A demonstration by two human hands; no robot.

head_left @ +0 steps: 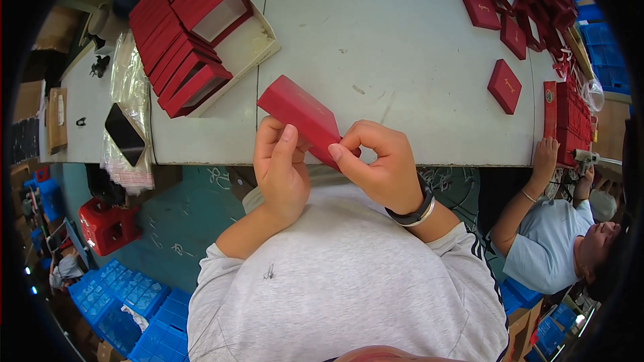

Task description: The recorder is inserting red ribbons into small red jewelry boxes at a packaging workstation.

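Note:
Above the near edge of the table, a red box (298,110) with thin gold lettering is tilted down toward the right. My left hand (280,171) grips its lower left side, fingers behind it and thumb upright in front. At its lower right corner, my right hand (382,167) pinches the end between thumb and forefinger. The box's underside and the fingertips behind it are hidden. A dark band and a silver bangle circle my right wrist.
A shallow carton (258,43) with rows of open red boxes stands far left. Nearer lie a phone (125,134) and clear plastic bags (124,70). Red boxes (513,30) heap up far right; a single red box (504,87) lies nearer. A co-worker (547,234) sits at right.

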